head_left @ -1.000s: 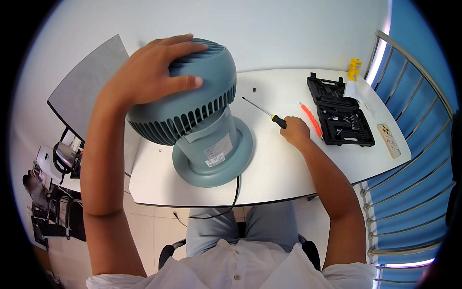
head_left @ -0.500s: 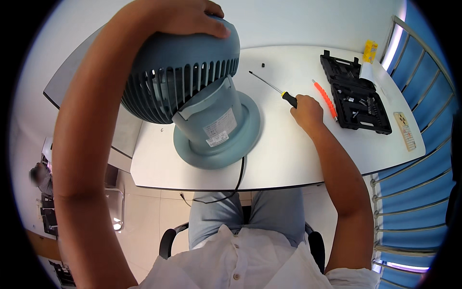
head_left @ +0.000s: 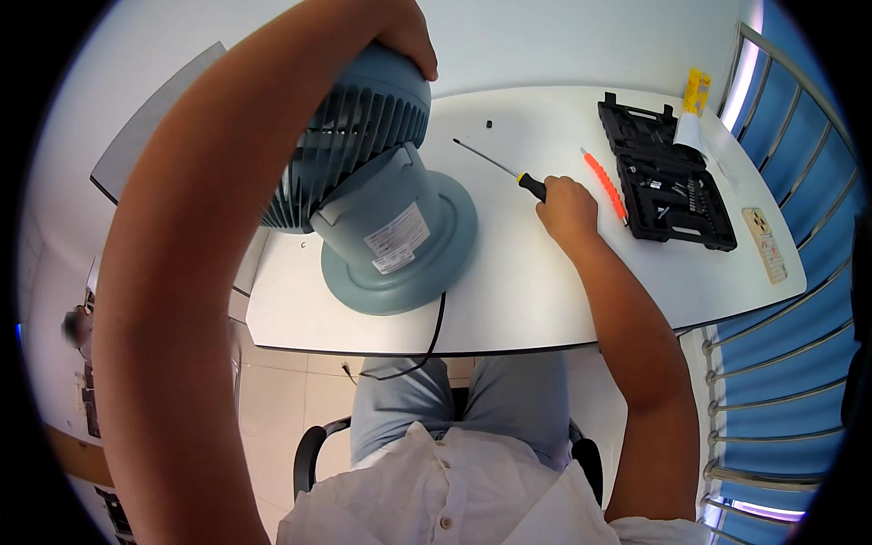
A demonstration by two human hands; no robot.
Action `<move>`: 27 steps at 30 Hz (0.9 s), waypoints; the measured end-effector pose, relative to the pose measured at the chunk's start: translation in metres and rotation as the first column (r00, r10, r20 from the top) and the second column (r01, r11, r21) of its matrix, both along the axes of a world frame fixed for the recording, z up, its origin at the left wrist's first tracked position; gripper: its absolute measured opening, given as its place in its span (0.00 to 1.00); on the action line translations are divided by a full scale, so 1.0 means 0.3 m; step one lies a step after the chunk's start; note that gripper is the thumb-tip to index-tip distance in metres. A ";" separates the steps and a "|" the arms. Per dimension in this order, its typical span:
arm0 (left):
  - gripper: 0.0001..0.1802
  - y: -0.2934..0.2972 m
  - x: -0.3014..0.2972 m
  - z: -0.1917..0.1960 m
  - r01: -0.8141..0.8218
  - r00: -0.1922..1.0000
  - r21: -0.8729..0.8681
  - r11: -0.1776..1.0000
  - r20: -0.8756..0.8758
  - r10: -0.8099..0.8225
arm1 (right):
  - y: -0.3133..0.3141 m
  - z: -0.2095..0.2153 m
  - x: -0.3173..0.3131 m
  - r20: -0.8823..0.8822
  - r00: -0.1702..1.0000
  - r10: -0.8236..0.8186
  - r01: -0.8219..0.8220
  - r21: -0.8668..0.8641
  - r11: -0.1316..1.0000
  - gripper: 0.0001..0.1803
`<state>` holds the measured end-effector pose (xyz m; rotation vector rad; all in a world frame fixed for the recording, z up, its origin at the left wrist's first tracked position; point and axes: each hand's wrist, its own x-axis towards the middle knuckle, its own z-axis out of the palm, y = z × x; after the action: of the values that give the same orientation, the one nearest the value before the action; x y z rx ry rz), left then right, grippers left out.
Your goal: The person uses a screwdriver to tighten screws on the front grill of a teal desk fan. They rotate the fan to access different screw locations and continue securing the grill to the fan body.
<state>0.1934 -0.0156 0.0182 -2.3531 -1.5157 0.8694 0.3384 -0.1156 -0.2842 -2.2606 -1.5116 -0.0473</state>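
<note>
The left hand (head_left: 404,41) sits on top of the grey-blue desk fan (head_left: 381,182), its grip pressed around the upper rim of the grille housing, which steadies the fan as it stands tilted on the white desk (head_left: 545,300) at about 9 o'clock from the desk's middle, its round base and label turned toward the person. From under the base a black cord (head_left: 434,336) runs off the near edge. The right hand (head_left: 565,207) rests on the desk at about 3 o'clock from the fan, its grip closed on the black-and-yellow handle of a long screwdriver (head_left: 509,168) whose shaft lies flat, pointing toward 10 o'clock. Just beside that hand, at 2 o'clock, lies an orange tool (head_left: 604,184), and beyond it an open black tool case (head_left: 672,191), within reach. A small dark screw-like bit (head_left: 489,123) lies alone at 12 o'clock.
</note>
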 end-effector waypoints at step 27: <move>0.11 -0.516 -0.312 -0.670 0.427 -0.179 0.305 0.852 0.951 -0.251 | -0.404 0.136 -0.276 -0.687 -0.515 0.512 0.157 0.512 0.845 0.07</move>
<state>0.0999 -0.1705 -0.1828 -3.3233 -0.6676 -1.4746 0.2556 -0.2368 -0.2434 -0.5147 -0.4960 1.3609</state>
